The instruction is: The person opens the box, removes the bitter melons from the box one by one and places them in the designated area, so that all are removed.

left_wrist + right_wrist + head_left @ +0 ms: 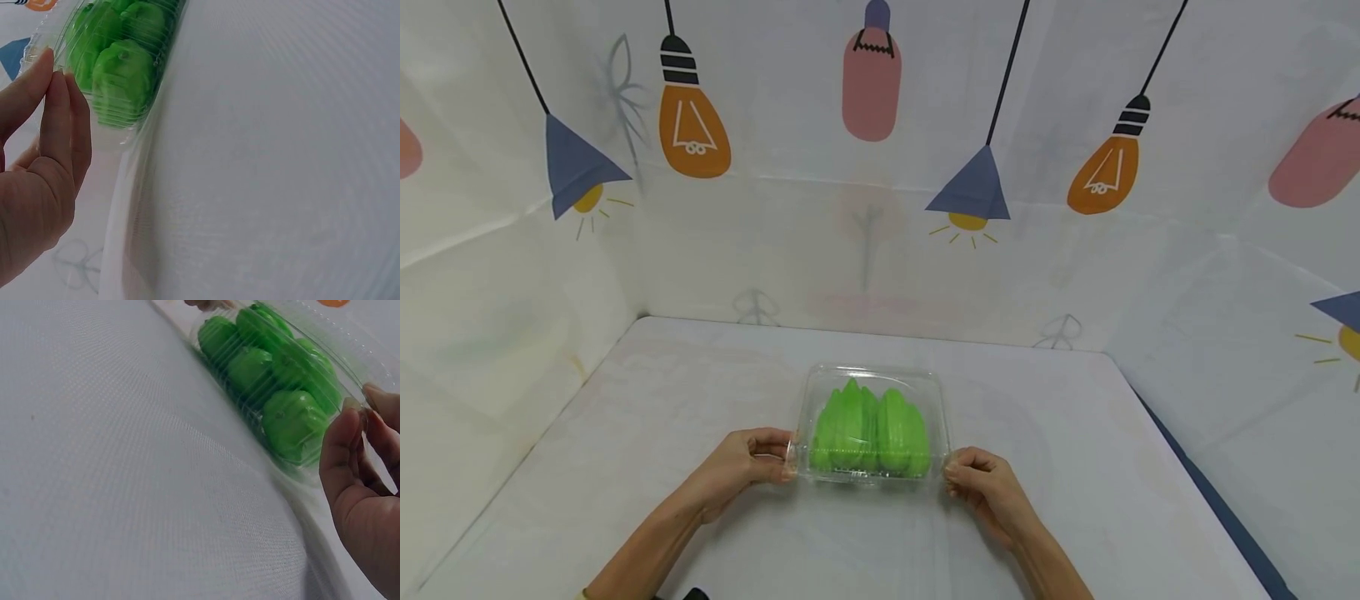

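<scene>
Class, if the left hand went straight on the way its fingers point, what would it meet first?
The left hand would first meet the side of the clear container, whose edge it pinches; the green pieces inside seem next, behind the plastic, though depth is unclear.

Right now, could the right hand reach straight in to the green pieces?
Probably not: the clear container seems closed over the green pieces, and the right hand is pinching its edge, so no free path in shows.

Both forearms (643, 546) are bare, with a yellow sliver (582, 595) edging the left one
</scene>
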Tool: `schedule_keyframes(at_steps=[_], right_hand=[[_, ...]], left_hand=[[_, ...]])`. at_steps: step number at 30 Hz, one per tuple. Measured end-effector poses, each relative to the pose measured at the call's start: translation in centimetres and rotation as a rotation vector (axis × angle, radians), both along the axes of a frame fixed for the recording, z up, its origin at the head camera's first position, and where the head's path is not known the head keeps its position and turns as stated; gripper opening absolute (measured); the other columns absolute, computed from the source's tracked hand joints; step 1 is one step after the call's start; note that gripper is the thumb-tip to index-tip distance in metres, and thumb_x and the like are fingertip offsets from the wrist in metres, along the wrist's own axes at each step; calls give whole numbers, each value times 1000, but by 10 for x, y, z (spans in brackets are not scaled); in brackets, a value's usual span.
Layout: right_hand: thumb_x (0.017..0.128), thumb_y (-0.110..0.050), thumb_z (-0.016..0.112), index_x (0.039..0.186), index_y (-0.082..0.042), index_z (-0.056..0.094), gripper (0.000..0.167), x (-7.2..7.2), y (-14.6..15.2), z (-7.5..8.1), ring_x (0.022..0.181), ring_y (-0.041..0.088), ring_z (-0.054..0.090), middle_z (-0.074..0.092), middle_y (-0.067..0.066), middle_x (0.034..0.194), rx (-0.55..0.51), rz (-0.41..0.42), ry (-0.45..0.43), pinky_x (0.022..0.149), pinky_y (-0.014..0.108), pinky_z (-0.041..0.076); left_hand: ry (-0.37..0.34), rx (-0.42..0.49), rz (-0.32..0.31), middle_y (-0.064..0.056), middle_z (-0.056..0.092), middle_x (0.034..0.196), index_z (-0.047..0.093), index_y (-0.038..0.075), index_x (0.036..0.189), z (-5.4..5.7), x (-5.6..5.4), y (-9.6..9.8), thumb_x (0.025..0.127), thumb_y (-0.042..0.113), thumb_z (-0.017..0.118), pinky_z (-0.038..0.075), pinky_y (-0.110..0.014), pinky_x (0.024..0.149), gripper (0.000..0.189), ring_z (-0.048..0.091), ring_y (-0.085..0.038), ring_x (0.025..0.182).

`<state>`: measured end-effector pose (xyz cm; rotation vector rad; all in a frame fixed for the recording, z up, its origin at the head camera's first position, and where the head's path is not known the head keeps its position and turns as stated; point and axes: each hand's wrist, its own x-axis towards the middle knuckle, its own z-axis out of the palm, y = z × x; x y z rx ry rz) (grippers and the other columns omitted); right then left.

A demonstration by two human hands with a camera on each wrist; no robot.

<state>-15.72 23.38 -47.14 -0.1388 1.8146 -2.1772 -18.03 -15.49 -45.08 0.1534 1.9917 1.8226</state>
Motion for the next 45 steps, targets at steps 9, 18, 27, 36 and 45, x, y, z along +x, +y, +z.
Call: schedule_keyframes(at_steps=[9,18,27,36,45], right_hand=[[96,-5,60,82,-14,66,17,0,0,-1,76,8,60,61,-5,91,-14,10,37,70,22,53],[95,-5,60,81,-13,67,17,-1,-1,-1,76,9,60,62,-6,90,-7,0,35,70,22,53],[95,-6,62,85,-12,68,13,0,-3,5,75,8,60,64,-6,86,13,-29,39,71,24,55],[95,-10,63,90,-6,65,7,3,-3,10,77,10,61,63,-2,87,89,-58,58,74,29,57],[96,-12,61,93,-4,61,8,5,-5,14,76,11,60,61,1,88,118,-47,61,73,29,56]], left_hand=[[9,-3,22,-7,73,104,65,-10,116,1,2,3,82,13,80,57,-25,80,43,67,-11,91],[23,-27,5,-5,73,104,65,-9,116,1,2,1,83,16,79,56,-26,80,44,65,-11,92],[24,-17,-15,-9,72,112,64,-9,120,4,3,-2,86,19,78,57,-25,81,47,66,-8,94],[16,22,-37,-14,70,120,61,-12,124,5,4,-2,88,19,76,58,-24,84,50,67,-7,97],[15,35,-52,-16,68,122,60,-12,125,6,4,-3,89,18,74,58,-24,85,49,67,-7,99]])
